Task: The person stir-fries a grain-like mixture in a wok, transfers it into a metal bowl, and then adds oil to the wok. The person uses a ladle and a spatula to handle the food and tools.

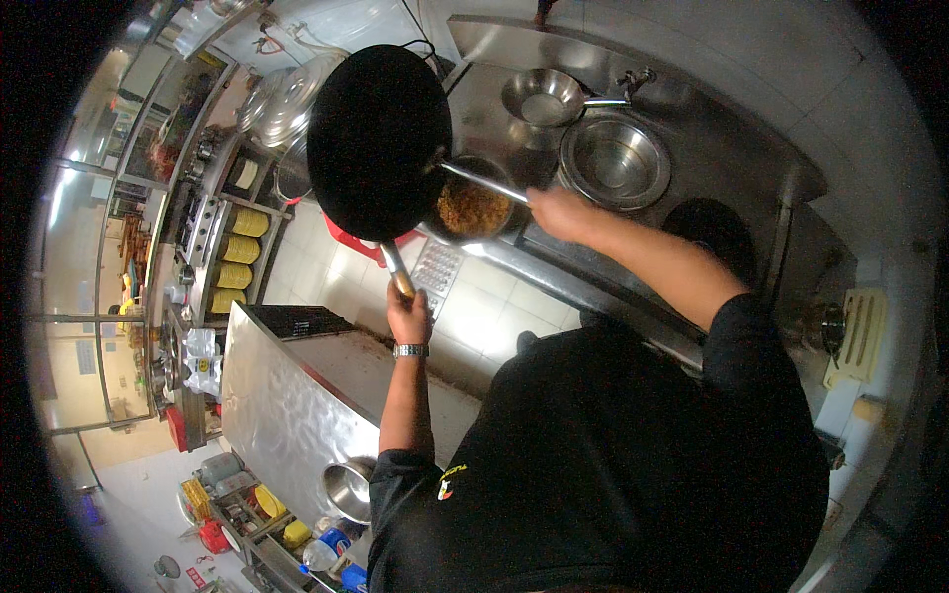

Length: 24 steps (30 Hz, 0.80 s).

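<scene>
My left hand grips the handle of a large black wok. The wok is raised and tipped on its side above the counter's near left edge. My right hand holds the shiny metal shaft of a cooking utensil. Its far end meets the wok's right edge, and the dark surface there hides its shape. Just below that edge sits a round metal vessel with brown-orange cooked food in it. The wok covers part of this vessel's left side.
On the steel counter stand a handled metal pan and a wide steel basin. A dark round opening or pan lies under my right forearm. Left are a steel worktable, stacked yellow plates and a red container.
</scene>
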Motion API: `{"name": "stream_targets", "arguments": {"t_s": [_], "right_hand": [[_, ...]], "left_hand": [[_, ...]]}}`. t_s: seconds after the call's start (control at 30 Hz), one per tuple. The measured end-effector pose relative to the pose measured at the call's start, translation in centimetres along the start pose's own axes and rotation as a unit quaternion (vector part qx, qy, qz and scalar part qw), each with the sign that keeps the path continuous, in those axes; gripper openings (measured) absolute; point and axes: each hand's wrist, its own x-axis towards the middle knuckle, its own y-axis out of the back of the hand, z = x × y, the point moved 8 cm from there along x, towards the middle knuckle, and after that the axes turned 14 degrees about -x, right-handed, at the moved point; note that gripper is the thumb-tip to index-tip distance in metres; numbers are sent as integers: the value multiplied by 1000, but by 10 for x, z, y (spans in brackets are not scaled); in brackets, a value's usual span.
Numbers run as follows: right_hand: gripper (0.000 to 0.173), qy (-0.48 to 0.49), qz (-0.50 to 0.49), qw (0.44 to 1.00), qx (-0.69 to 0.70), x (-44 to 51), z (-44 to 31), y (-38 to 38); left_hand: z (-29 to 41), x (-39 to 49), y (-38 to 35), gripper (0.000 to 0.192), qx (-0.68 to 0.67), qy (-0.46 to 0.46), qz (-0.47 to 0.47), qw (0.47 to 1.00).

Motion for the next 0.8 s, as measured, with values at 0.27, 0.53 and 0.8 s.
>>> {"name": "stream_targets", "arguments": {"t_s": [0.27,0.53,0.8], "right_hand": [[20,53,-12,993,107,-47,1,11],[16,-92,-128,923,352,3,-51,-15],[17,63,-65,996,15,-50,8,24]], "left_hand": [[-6,5,-1,51,-2,24,5,1000],[18,7,-20,52,-11,-45,-8,999],[1,13,-17,53,-57,4,1,998]]}}
